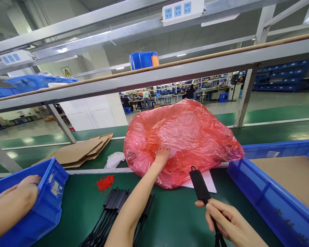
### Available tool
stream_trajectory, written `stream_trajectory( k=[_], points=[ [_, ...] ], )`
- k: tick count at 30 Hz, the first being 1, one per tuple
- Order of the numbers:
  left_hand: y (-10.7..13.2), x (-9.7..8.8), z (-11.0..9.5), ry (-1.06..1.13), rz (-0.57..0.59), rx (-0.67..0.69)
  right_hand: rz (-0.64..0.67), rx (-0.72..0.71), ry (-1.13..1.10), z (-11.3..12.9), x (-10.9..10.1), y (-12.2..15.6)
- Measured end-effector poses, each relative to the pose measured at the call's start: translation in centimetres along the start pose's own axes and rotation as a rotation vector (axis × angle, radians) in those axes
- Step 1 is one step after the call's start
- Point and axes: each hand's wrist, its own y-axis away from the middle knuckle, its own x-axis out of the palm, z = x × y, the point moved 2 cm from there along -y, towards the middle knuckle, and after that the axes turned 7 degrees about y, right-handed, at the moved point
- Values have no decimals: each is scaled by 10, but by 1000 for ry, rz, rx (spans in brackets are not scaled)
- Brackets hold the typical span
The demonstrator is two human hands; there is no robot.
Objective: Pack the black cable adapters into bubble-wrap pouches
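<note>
- On the green bench [175, 212], my left hand [161, 156] rests against the red bag [185, 137], its fingers sunk in the film, so I cannot tell whether it grips. I'd press lightly.
- My right hand [225, 218] is closed on the black part [199, 183] by its cord, near the bag; I'd grip higher to steady it.
- Bag: crumpled, translucent, puffed.

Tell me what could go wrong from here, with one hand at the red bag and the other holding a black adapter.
1. The left hand presses into the thin red plastic bag; the film might tear or the bag slide on the white sheet under it.
2. The right hand grips the black adapter low, near its cord, so it could tip or slip.
3. The left forearm passes over the row of black adapters and may knock them askew.
</note>
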Motion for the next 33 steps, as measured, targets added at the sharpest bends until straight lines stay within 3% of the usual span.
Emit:
stream_trajectory(
  k=[3, 6, 11, 14, 17, 23, 28, 33],
  points=[
    [33, -18, -1, -49, -27, 36, 41, 23, -50, 2, 0, 6],
    [90, -25, -8, -58, -13, 156, 40, 28, -97, 0, 1, 11],
    [187, -3, -29, -60, 180, 611, 30, 65, -174, -16, -1, 29],
    [219, 3, -37, -34, 265, 580, -14, 124, -294, -22, -3, 44],
    [237, 1, -53, 28, 255, 437, -59, 174, -352, -23, 0, 57],
    [260, 19, -96, 201, 350, 281, 37, 146, -246, -26, 14, 65],
    [249, 16, -90, 436, 412, 84, 15, 3, 6, -25, 25, 68],
    [241, 10, -79, 734, 325, -32, 34, 12, 220, -39, 44, 72]
  ],
)
